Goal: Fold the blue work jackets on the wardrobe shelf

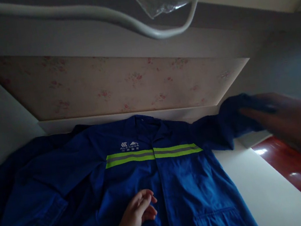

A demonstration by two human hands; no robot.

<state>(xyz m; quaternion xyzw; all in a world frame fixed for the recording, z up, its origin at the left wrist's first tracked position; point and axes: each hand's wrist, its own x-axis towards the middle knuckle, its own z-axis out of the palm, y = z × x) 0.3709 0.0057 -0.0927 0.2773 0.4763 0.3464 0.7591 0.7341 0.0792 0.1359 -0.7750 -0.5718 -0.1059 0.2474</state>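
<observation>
One blue jacket (155, 180), two hands.
Left hand (137, 215) rests loosely open mid-frame; right hand (290, 122) grips one sleeve (225, 124), right of frame.

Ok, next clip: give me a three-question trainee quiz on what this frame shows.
1. True or false: the blue work jacket lies front side up.
2. Which hand grips the jacket's sleeve?
A. left hand
B. right hand
3. What colour are the reflective stripes across the chest?

Key:
1. True; the printed logo and front placket show.
2. B; the left hand rests flat on the jacket front.
3. Yellow-green with a grey band.
</observation>
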